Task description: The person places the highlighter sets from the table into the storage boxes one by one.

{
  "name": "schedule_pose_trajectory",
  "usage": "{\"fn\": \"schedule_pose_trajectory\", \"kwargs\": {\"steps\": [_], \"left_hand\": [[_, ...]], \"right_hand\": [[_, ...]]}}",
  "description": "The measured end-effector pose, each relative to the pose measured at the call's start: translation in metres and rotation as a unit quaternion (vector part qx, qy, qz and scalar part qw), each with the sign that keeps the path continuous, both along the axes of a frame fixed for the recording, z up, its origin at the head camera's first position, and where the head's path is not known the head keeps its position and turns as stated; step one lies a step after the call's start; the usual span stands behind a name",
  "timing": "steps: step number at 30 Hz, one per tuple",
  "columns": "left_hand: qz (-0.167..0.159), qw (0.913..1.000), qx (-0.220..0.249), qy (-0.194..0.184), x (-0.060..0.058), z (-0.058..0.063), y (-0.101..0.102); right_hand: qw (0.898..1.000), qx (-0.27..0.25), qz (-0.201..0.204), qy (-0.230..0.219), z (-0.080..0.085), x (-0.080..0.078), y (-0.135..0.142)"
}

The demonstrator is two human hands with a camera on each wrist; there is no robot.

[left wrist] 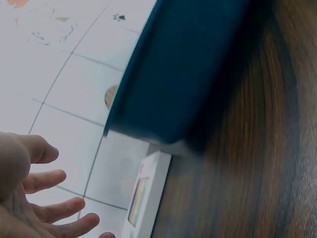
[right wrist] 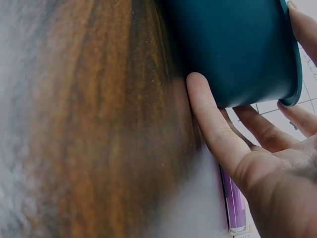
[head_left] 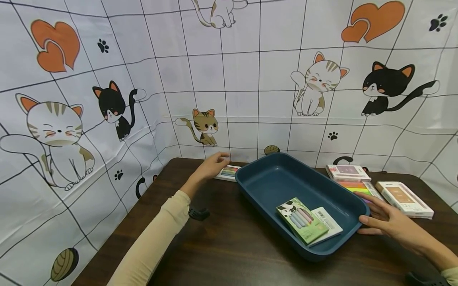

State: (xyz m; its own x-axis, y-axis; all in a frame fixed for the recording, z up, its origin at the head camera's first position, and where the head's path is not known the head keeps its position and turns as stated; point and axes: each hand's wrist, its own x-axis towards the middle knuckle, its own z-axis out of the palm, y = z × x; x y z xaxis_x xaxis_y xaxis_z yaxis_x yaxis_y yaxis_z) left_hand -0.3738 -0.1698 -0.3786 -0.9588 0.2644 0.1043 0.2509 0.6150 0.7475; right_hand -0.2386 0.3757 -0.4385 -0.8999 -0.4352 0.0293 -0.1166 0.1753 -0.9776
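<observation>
A dark blue plastic tray (head_left: 254, 190) stands at an angle on the table. Inside it lie a green box (head_left: 304, 221) picturing pastel sticks and a white pack (head_left: 327, 222) with a barcode, partly under the green box. My right hand (head_left: 388, 222) rests against the tray's near right corner, thumb at the rim; in the right wrist view its fingers (right wrist: 218, 124) are spread along the outer wall. My left hand (head_left: 212, 167) hovers with loosely bent fingers beside a flat white box (head_left: 229, 172) with coloured stripes, left of the tray. The left wrist view shows that hand holding nothing.
Right of the tray lie a white-and-pink box (head_left: 348, 173), a rainbow-striped pack (head_left: 358, 186) partly behind the right hand, and a white box with a tan panel (head_left: 404, 198). A cat-print sheet (head_left: 243, 99) hangs behind the dark wooden table (head_left: 222, 242).
</observation>
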Motion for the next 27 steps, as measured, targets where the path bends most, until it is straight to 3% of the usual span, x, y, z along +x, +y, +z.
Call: {"fn": "schedule_pose_trajectory", "kwargs": {"steps": [10, 27], "left_hand": [[0.034, 0.9979, 0.035, -0.043, -0.011, -0.009, -0.013], [0.068, 0.9968, 0.011, -0.039, -0.018, -0.014, -0.013]], "right_hand": [[1.000, 0.007, -0.002, 0.005, 0.000, -0.001, 0.001], [1.000, 0.005, -0.006, -0.001, 0.000, -0.002, 0.001]]}}
